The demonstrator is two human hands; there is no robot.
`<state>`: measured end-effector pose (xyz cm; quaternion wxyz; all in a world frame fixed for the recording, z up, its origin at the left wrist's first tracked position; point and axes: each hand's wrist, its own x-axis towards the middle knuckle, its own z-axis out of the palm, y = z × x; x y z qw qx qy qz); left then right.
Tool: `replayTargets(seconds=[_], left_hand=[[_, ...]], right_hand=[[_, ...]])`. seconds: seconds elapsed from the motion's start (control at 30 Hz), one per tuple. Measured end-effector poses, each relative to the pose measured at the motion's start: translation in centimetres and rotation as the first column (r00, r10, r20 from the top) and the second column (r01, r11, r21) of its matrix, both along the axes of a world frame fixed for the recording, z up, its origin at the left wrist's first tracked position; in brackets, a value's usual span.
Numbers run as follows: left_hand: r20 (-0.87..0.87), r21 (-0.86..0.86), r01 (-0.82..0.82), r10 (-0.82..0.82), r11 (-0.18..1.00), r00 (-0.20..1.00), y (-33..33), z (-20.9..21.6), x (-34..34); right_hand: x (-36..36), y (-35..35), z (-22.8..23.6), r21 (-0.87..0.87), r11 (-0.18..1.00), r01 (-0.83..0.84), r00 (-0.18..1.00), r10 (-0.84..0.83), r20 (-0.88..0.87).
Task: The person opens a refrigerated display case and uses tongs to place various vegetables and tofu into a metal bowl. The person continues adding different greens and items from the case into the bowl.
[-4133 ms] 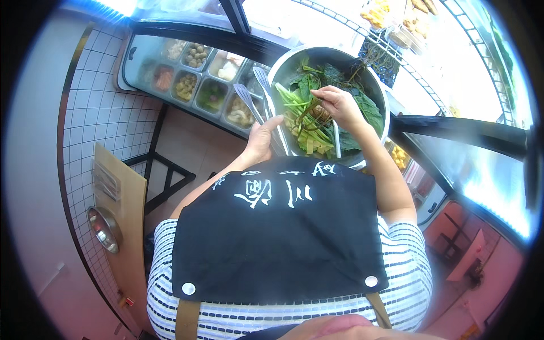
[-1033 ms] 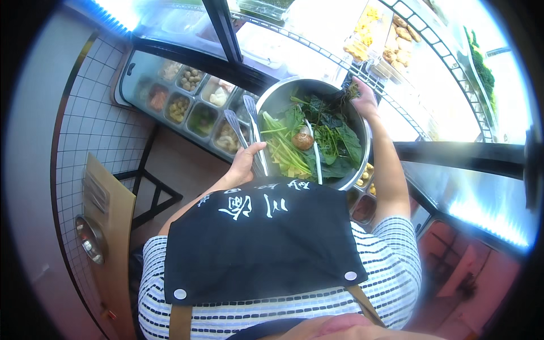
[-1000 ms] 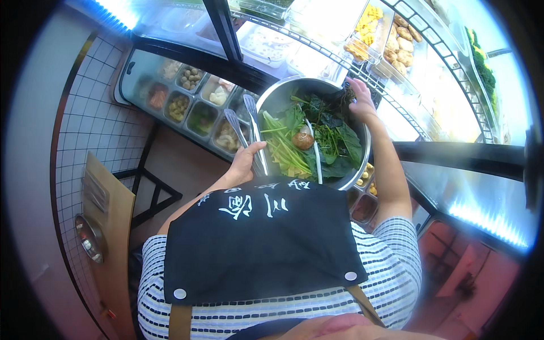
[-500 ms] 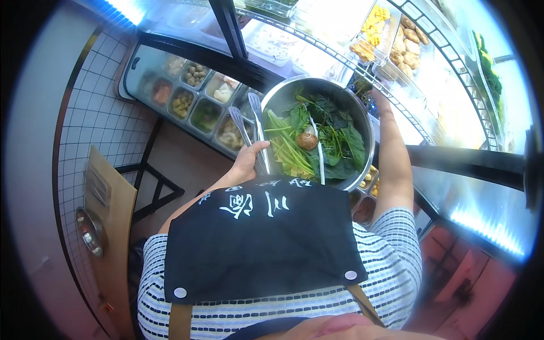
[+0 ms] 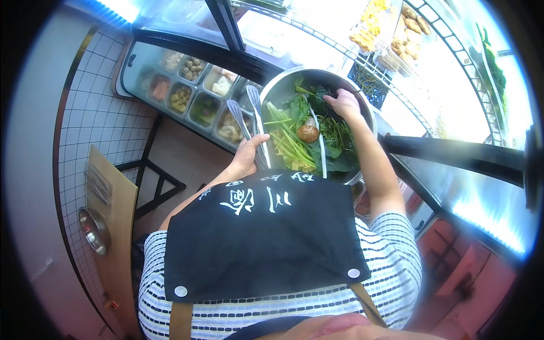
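A large steel bowl [image 5: 368,109] is in front of me, holding leafy greens [image 5: 283,136], a brown-capped mushroom [image 5: 307,132] and a thin white stick-like piece [image 5: 322,156]. My left hand [image 5: 247,156] is closed at the bowl's left side around a pair of slotted metal tongs [image 5: 256,110], whose ends point up and away. Over the bowl's far right part is my right hand [image 5: 344,105], its fingers curled down at the dark leaves. What those fingers hold, if anything, I cannot make out. The apron hides the bowl's near edge.
Beyond the bowl, a container of dark strands [image 5: 369,79] sits beside trays of yellow pieces [image 5: 371,25] and round brown pieces [image 5: 409,42] behind a wire rail [image 5: 323,37]. Food tubs [image 5: 205,109] line the left. A black bar [image 5: 442,152] crosses at right.
My right hand has come left, from the container of dark strands to above the bowl's far right part. My left hand keeps hold of the tongs.
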<state>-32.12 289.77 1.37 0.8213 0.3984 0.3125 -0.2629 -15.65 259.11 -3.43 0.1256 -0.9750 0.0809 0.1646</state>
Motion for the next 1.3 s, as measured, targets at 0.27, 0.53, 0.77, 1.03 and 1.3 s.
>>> replayTargets(seconds=[0.27, 0.53, 0.77, 1.03, 1.3], left_hand=[[0.018, -0.039, 0.025, -0.024, 0.999, 1.0, 0.4, -1.2, 0.2], [0.01, -0.042, 0.021, -0.02, 0.999, 1.0, 0.3, -0.4, 0.2], [0.014, -0.055, -0.014, 0.014, 0.998, 1.0, 0.2, -0.8, 0.1], [0.02, -0.058, 0.005, -0.004, 0.998, 1.0, -0.1, -0.9, 0.1], [0.018, -0.035, 0.019, -0.018, 0.999, 1.0, -0.3, -0.4, 0.1]], right_hand=[[2.1, -5.4, -2.0, 0.605, 0.745, 0.281, 0.96, -0.211, -0.186], [6.9, -13.1, -1.9, 0.978, -0.005, 0.206, 0.673, -0.726, -0.146], [1.4, -9.6, 0.7, 0.203, 0.963, 0.179, 0.953, -0.221, 0.206], [0.1, -6.6, 0.3, 0.039, 0.982, -0.183, 0.85, 0.138, 0.509], [4.2, -11.4, -0.1, 0.274, 0.957, 0.097, 0.866, -0.217, 0.451]])
